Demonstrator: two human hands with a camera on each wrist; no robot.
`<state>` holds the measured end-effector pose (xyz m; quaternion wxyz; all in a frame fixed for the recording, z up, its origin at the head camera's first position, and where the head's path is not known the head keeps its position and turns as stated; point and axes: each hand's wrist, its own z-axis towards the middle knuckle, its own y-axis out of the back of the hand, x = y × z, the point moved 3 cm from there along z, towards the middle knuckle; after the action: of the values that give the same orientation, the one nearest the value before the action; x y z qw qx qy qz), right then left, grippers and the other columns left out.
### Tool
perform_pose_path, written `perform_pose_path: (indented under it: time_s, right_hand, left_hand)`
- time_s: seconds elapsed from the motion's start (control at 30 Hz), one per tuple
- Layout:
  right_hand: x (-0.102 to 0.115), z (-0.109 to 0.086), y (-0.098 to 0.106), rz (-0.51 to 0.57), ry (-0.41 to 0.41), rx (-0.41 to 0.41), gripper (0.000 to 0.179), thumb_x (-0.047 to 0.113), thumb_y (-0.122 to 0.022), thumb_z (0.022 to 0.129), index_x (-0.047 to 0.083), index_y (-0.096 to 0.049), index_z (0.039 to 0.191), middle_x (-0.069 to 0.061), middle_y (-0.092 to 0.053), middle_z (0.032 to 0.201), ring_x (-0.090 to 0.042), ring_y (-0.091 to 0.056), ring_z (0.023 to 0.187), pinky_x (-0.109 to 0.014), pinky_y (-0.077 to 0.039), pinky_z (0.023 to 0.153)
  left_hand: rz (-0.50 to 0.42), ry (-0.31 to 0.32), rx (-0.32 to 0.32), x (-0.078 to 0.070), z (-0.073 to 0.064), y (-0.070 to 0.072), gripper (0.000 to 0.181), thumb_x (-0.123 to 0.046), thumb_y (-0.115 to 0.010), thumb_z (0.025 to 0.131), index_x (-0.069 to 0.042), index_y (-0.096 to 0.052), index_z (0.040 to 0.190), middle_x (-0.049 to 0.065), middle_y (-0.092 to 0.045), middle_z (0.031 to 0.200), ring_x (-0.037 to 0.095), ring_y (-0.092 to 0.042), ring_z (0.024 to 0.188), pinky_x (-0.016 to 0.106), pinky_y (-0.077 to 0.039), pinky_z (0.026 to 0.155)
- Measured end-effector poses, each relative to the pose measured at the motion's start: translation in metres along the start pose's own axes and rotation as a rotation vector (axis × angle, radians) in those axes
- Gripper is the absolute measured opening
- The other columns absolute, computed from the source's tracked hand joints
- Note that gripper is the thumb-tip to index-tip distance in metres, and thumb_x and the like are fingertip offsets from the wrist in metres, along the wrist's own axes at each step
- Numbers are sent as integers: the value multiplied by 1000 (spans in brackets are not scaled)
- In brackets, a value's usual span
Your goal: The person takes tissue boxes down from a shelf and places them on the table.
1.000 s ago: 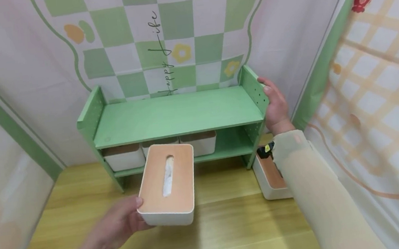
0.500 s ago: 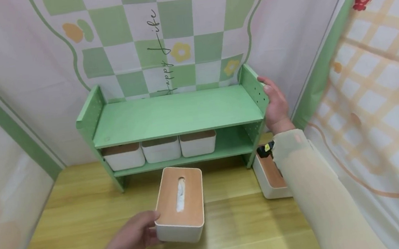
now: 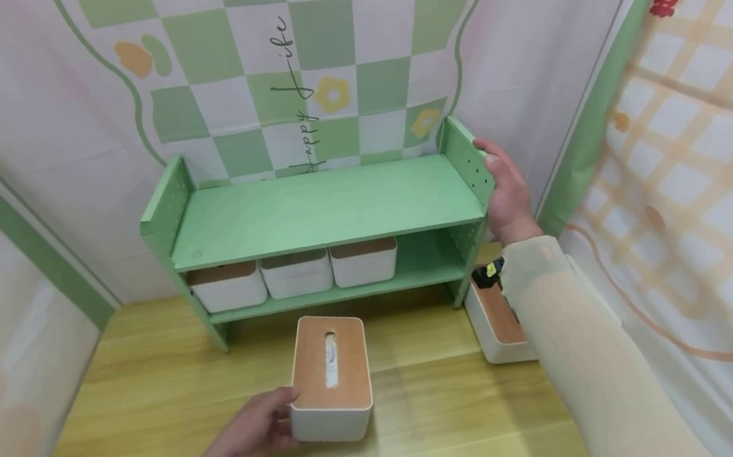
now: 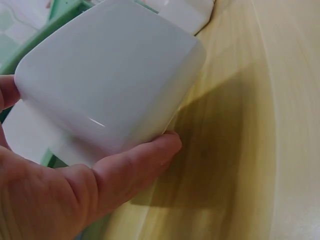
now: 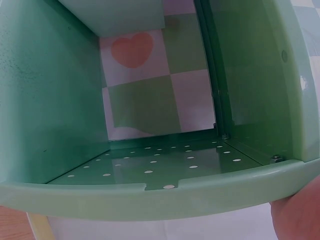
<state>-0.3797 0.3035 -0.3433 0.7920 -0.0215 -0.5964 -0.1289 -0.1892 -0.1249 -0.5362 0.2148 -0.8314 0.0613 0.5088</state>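
Note:
A white tissue box (image 3: 346,370) with a wood-coloured lid and a slot showing white tissue is held over the front of the table by my left hand (image 3: 254,431). The thumb lies at the lid's left edge, with the fingers lower on the side. In the left wrist view, the box's smooth white wall (image 4: 110,75) fills the hand's grasp above a shadow on the wood. My right hand (image 3: 507,193) grips the right side panel of a green two-tier shelf (image 3: 323,207). The right wrist view shows the holed panel (image 5: 165,200) and part of the hand (image 5: 300,215).
Three similar boxes stand side by side on the lower tier, the middle one (image 3: 297,275) among them. Another box (image 3: 495,319) sits on the wooden table (image 3: 122,407) right of the shelf, partly behind my right forearm. Printed curtains (image 3: 670,149) enclose the sides and back.
My left hand has brought the tissue box toward me and down, away from the shelf front, uncovering the middle box. Lately it shifts slightly left. The right hand keeps its hold.

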Motion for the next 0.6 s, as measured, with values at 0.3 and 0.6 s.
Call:
perform_pose_path:
  time_s: [0.3, 0.6]
  right_hand:
    - [0, -1, -1, 27, 16, 2, 45, 48, -35, 104, 38, -50, 146, -8, -49, 137, -22, -52, 96, -34, -46, 77]
    - [1, -1, -2, 16, 45, -7, 47, 45, -34, 105, 33, -49, 148, -4, -46, 144, -18, -50, 97, -31, -44, 77]
  left_hand:
    - [-18, -11, -27, 6, 8, 5, 59, -27, -57, 97, 20, -41, 130, 23, -64, 109, 32, -67, 94, 45, -57, 81]
    - [-5, -51, 2, 13, 13, 10, 36, -21, -56, 98, 10, -56, 116, 21, -68, 105, 30, -67, 91, 48, -56, 83]
